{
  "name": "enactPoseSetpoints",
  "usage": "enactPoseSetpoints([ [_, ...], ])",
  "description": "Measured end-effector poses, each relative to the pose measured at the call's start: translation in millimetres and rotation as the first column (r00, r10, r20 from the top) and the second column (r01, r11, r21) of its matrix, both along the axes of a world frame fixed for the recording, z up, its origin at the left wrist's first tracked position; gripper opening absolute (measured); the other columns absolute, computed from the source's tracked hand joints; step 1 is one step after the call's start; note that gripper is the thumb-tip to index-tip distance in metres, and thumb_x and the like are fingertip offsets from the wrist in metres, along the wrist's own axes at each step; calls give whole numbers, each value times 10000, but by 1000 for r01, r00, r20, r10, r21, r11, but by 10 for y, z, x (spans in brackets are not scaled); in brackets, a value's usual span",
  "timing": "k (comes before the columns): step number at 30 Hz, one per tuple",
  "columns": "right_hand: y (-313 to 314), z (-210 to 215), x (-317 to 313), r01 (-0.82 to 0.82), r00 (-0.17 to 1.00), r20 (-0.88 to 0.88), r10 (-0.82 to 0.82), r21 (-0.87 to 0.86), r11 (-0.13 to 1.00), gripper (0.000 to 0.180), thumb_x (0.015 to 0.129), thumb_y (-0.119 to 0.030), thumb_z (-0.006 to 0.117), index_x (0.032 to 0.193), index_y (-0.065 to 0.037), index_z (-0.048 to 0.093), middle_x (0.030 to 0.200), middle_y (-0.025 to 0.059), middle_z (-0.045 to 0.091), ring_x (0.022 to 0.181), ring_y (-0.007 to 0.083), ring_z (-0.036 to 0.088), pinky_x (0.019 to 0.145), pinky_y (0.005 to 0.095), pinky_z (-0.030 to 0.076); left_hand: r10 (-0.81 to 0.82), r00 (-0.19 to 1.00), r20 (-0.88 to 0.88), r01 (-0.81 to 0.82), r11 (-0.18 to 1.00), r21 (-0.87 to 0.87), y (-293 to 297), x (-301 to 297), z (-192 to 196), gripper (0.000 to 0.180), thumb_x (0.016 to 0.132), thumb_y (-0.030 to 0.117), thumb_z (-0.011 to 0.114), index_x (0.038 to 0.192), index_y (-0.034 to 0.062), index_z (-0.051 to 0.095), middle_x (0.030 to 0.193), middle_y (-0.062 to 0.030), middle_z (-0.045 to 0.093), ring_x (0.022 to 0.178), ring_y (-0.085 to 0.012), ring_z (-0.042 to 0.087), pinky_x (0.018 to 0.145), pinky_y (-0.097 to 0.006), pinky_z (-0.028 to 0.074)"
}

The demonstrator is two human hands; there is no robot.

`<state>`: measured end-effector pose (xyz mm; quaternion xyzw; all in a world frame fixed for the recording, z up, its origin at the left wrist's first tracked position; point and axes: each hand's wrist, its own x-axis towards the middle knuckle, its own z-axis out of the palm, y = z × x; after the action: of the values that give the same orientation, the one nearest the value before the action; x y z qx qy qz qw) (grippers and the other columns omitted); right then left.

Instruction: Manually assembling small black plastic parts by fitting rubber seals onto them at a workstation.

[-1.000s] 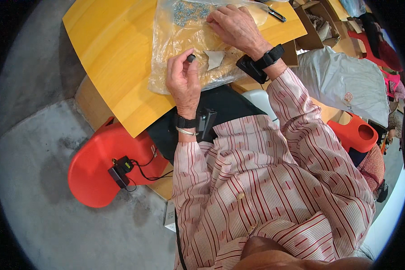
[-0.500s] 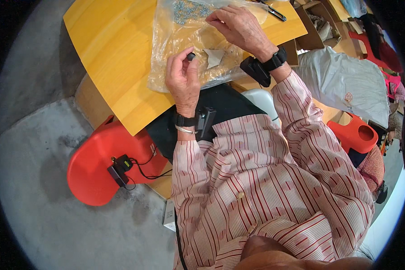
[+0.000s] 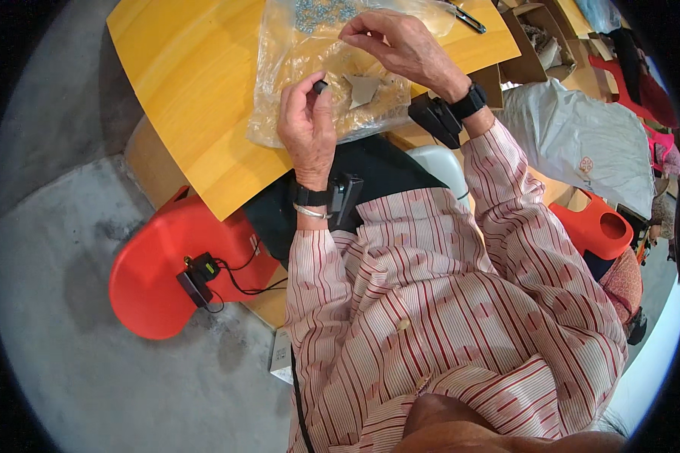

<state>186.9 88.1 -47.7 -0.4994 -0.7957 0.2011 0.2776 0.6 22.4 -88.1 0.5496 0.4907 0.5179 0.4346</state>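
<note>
My left hand (image 3: 307,132) is raised over the near part of a clear plastic bag (image 3: 268,113) on the yellow table. Thumb and forefinger pinch a small, dark, rounded piece (image 3: 320,87). Farther right, my right hand (image 3: 406,47) hovers over the bag with its fingers pressed together. Whatever those fingers hold, if anything, is too small to make out. Many small bluish metal pieces (image 3: 321,13) lie on the bag at the far side. A torn greyish-white scrap (image 3: 363,89) rests on the plastic between my hands.
A dark-handled cutter (image 3: 470,20) lies at the yellow table's (image 3: 174,83) far right. Beyond its right edge are an open cardboard box (image 3: 533,45) and a big white sack (image 3: 582,140). A red stool (image 3: 155,279) at left carries a small black device (image 3: 196,287) with cables.
My right hand has shifted slightly, its fingertips a little farther left. The left hand keeps its pinch on the dark piece, almost in the same place.
</note>
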Motion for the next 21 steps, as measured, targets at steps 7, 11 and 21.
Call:
enactPoseSetpoints([
  [7, -159, 83, -183, -144, 989, 37, 140, 141, 979, 129, 867, -162, 624, 925, -48, 638, 820, 81, 622, 723, 219, 590, 620, 288, 473, 54, 998, 19, -55, 997, 54, 34, 7, -39, 170, 828, -3, 569, 991, 10, 616, 876, -69, 560, 771, -169, 557, 687, -255, 456],
  [11, -162, 24, -199, -217, 974, 117, 195, 219, 951, 119, 874, -167, 610, 911, -56, 632, 832, 77, 622, 779, 235, 605, 696, 316, 470, 60, 997, 48, -60, 998, 11, 23, 18, -9, 156, 826, -5, 575, 977, 5, 613, 853, -61, 562, 772, -159, 548, 704, -252, 451],
  [21, -238, 184, -251, -227, 927, 349, 140, 222, 948, 120, 860, -177, 626, 941, -88, 621, 893, 49, 620, 874, 222, 590, 813, 339, 421, 53, 989, 138, -53, 999, -1, 31, 2, -47, 141, 836, -2, 569, 969, -1, 615, 838, -41, 552, 758, -140, 523, 701, -244, 440],
])
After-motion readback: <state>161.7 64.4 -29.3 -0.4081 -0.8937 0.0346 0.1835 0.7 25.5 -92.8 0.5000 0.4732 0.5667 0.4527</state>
